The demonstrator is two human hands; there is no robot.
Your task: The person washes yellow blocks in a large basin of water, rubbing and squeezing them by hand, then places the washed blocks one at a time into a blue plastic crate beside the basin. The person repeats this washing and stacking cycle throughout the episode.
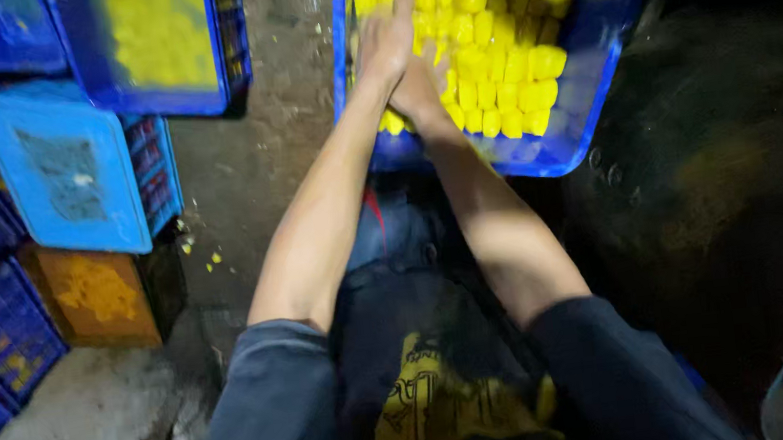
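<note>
Because both arms stretch straight out and away from the body, the two hands meet at the near-left corner of the blue crate (568,146) — the left hand (388,41) laid flat with fingers extended toward the far end, the right hand (420,89) tucked just beside and slightly nearer, partly under the left, so whether it is open or curled I cannot tell. The yellow blocks (503,60) lie packed in rows that fill the crate; from the hands they spread to the right and farther away, and the rows run on a slant from the near right toward the far left. The left hand rests on the blocks at the crate's left edge and reaches farther into the crate; neither hand visibly grips a block. To the left, well apart across a bare strip of concrete floor (243,168), stand stacked blue crates (61,169) — one at the far left also shows yellow contents, blurred. A few yellow crumbs (211,260) lie on the floor near them.
</note>
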